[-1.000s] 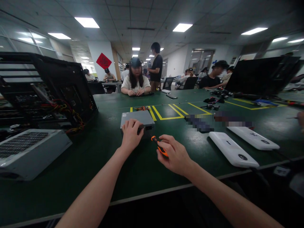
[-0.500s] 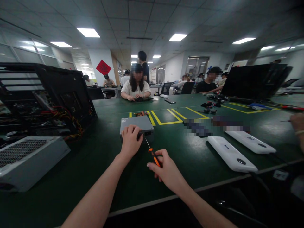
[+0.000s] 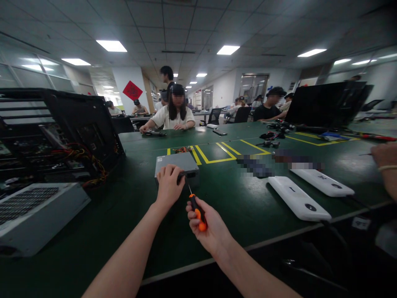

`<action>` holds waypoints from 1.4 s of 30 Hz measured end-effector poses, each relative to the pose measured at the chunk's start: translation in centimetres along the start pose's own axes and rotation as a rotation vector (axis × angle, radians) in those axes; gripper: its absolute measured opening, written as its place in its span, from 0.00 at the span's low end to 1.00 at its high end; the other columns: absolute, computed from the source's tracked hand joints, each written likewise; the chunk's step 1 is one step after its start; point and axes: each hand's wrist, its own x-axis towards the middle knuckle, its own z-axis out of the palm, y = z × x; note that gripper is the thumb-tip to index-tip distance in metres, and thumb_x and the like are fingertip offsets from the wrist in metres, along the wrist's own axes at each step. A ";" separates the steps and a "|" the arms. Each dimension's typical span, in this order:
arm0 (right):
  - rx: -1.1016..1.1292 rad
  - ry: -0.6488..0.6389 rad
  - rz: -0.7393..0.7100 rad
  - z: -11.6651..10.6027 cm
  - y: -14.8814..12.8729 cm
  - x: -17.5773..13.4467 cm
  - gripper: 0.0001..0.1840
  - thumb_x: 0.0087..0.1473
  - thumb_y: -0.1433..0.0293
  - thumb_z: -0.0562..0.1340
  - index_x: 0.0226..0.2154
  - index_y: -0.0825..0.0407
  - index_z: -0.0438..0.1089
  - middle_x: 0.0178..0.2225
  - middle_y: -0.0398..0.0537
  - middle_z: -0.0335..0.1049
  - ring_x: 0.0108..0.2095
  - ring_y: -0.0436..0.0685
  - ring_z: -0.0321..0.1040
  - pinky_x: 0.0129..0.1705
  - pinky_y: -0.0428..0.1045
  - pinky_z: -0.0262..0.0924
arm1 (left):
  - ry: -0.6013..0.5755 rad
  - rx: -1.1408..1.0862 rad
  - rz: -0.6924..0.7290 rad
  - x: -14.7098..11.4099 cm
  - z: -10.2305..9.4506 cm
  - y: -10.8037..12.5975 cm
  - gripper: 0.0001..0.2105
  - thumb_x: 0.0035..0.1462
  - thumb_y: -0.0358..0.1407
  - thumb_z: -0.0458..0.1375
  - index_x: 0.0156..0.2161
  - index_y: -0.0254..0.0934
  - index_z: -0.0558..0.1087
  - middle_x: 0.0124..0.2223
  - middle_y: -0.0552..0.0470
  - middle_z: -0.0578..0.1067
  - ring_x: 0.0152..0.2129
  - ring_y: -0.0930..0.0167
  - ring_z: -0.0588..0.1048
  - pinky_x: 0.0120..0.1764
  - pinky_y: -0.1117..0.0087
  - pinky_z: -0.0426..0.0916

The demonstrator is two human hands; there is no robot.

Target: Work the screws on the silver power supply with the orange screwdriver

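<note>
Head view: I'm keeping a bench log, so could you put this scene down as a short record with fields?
Left hand: resting on a grey, box-shaped metal unit
Right hand: gripping a black-and-orange-handled screwdriver, shaft towards that unit; tip contact unclear
Left side: black metal computer case; grey metal box with a grilled top nearer the camera
Right side: two white, oblong plastic devices
Surface: green table with yellow line markings

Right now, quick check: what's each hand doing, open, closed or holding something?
Left hand: curled against the grey metal box; whether it grips can't be told.
Right hand: closed, holding the orange-and-black screwdriver.
</note>
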 end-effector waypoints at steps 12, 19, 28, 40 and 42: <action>0.109 -0.037 0.079 0.4 0.4 -0.1 0.15 0.60 0.68 0.49 0.28 0.59 0.64 0.20 0.43 0.60 0.15 0.41 0.55 0.12 0.35 0.48 | 0.003 -0.003 0.000 0.0 -0.1 0.1 0.06 0.51 0.34 0.54 0.37 0.40 0.69 0.41 0.48 0.67 0.40 0.62 0.63 0.39 0.62 0.57; 0.137 -0.055 0.037 0.4 1.0 0.3 0.13 0.59 0.70 0.51 0.25 0.57 0.61 0.20 0.42 0.60 0.13 0.39 0.49 0.10 0.34 0.40 | -0.004 -0.011 -0.004 0.0 -0.1 0.0 0.07 0.50 0.33 0.55 0.37 0.40 0.69 0.41 0.48 0.67 0.39 0.63 0.63 0.38 0.62 0.58; 0.172 -0.150 0.056 -0.1 1.5 0.7 0.17 0.60 0.65 0.47 0.30 0.59 0.64 0.20 0.42 0.59 0.13 0.40 0.49 0.10 0.35 0.40 | -0.009 0.005 0.027 0.2 0.0 -0.1 0.07 0.49 0.34 0.55 0.37 0.40 0.68 0.41 0.48 0.67 0.40 0.63 0.63 0.39 0.62 0.57; 0.172 -0.142 0.031 0.1 1.7 0.3 0.18 0.62 0.66 0.46 0.33 0.60 0.66 0.21 0.44 0.60 0.15 0.41 0.55 0.11 0.35 0.44 | 0.005 0.009 0.012 0.1 -0.1 0.2 0.06 0.49 0.33 0.55 0.35 0.40 0.70 0.43 0.46 0.65 0.39 0.62 0.62 0.39 0.61 0.57; 0.175 -0.127 0.016 0.1 1.7 0.4 0.17 0.61 0.67 0.47 0.31 0.60 0.65 0.21 0.44 0.60 0.14 0.41 0.52 0.10 0.35 0.41 | 0.016 -0.010 0.016 0.0 0.0 0.2 0.07 0.49 0.33 0.55 0.35 0.41 0.69 0.47 0.47 0.65 0.42 0.61 0.61 0.40 0.60 0.57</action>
